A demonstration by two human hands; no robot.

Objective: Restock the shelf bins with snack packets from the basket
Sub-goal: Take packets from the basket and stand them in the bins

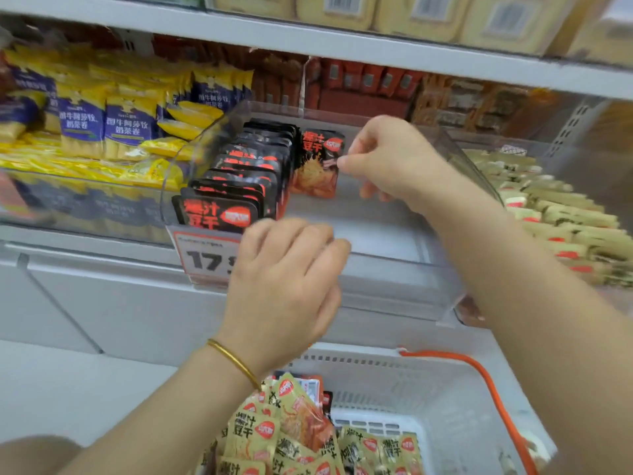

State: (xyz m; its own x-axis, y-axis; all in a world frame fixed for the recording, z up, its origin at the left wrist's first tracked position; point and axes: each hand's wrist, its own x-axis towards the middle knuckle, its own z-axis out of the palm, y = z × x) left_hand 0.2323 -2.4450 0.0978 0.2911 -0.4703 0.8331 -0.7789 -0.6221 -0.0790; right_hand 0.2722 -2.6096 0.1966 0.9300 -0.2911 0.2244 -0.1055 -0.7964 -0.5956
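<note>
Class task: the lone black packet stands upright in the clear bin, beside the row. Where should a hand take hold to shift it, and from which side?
Pinch the black packet by its free right edge, from the bin's bare right side; the row of black packets blocks its left.

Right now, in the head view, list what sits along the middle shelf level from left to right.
Blue-and-yellow packets → row of black packets in the clear bin → single black packet standing upright → right hand pinching its edge → pale yellow packets.
</note>
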